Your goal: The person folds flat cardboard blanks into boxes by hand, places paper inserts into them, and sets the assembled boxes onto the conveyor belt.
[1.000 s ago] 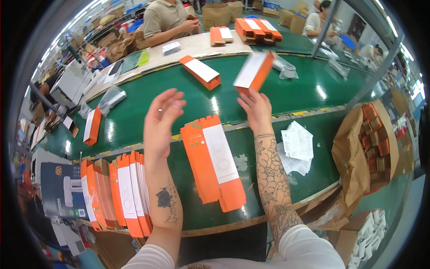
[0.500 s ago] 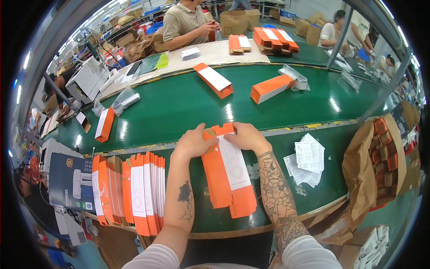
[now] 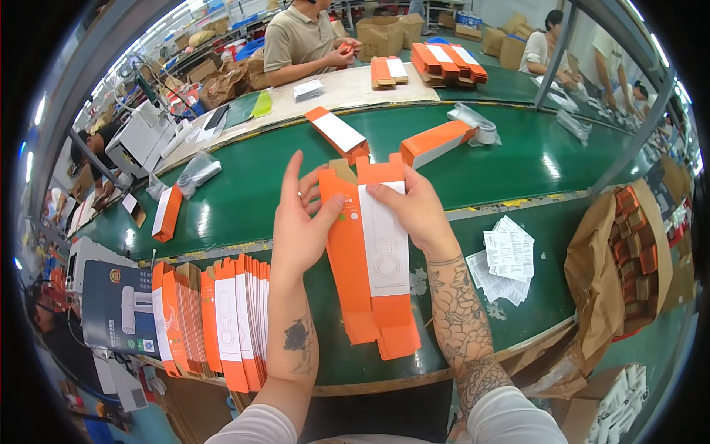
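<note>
An orange carton (image 3: 347,274) with a white printed panel is in front of me, its flaps pointing away and brown cardboard inside showing at its far end. My right hand (image 3: 418,211) grips its far right edge, thumb on the white panel and fingers behind. At the far left edge is my left hand (image 3: 302,214); its thumb lies against the orange side, while its fingers are stretched apart, the index pointing up. To the left stands a row of flat orange and white cartons (image 3: 229,318).
Finished-looking orange boxes (image 3: 336,132) and bagged white items (image 3: 198,170) lie on the green conveyor (image 3: 266,185). Printed leaflets (image 3: 510,255) are right of me, beside a brown paper bag (image 3: 592,274) of cartons. A blue-grey box (image 3: 111,307) stands far left. A co-worker (image 3: 303,44) stands across.
The carton's far end has risen off the table and opened a little, showing brown inside. My left fingers have spread from their grip; both hands have moved up and away from me.
</note>
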The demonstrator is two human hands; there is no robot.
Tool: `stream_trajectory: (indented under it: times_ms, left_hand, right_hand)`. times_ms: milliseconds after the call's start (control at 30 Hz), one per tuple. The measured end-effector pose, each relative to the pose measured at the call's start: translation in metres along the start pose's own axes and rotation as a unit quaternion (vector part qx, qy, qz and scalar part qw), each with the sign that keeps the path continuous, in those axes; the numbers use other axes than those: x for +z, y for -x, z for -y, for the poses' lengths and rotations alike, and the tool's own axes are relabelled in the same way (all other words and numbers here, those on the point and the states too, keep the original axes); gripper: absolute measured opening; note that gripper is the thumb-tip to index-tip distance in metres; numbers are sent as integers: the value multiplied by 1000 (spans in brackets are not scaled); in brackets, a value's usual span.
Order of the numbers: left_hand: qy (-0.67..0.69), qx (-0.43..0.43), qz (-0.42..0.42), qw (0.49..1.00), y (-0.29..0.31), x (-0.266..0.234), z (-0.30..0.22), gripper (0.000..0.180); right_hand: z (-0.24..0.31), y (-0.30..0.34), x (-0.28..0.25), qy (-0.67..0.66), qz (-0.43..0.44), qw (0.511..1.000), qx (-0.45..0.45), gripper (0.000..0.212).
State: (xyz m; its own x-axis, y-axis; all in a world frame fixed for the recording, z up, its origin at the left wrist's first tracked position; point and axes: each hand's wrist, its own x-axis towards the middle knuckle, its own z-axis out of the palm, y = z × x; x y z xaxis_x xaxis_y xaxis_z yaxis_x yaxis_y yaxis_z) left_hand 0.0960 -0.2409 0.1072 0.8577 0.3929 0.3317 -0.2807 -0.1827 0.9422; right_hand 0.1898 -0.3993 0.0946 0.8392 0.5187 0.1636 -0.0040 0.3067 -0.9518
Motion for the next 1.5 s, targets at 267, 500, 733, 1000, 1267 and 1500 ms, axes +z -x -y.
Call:
stream_trajectory:
  times_ms: [267,500,733,1000,1267,1500]
  left_hand:
    - [142,118,-14,983,23,5,-41,68]
    - [118,226,-52,966,35,17,-44,46]
    - [178,216,-124,952,32,22,-38,25]
    - [141,210,-118,960,35,21,-49,41]
    - [150,230,-78,958,32,17,-53,46]
    - [208,235,19,949,44,23,-62,63]
  right_hand:
    - [55,43,12,-133,-62,970,-193,27]
    - [51,49,30,162,72,933,-313,24]
    - [44,55,46,93,90,952,-277,30]
    - [35,54,50,9,90,950,-298,53]
    - [36,58,53,-14,107,954,-281,79]
    - [43,62,53,24,69,941,-332,85]
